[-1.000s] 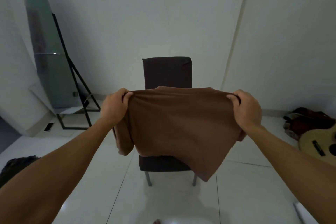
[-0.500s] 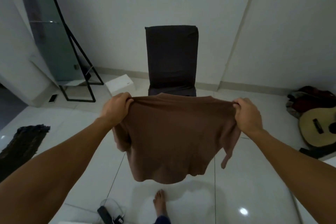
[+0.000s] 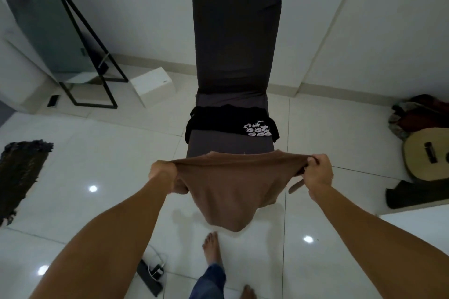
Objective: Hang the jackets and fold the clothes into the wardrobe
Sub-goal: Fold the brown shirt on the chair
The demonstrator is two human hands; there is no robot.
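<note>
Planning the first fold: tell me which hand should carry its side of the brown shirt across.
Likely right. Both hands grip the shirt at its top corners, but the right hand pinches its corner in plain view, while the left hand is wrapped in cloth.

brown shirt (image 3: 233, 192), plain. black tee (image 3: 218, 120) w/ white print, on dark grey chair (image 3: 234, 39). tan guitar (image 3: 427, 160) at 3 o'clock. white floor tiles (image 3: 116, 153).

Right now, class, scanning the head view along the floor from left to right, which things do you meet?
Dark rug → standing mirror → white box → chair → guitar.
</note>
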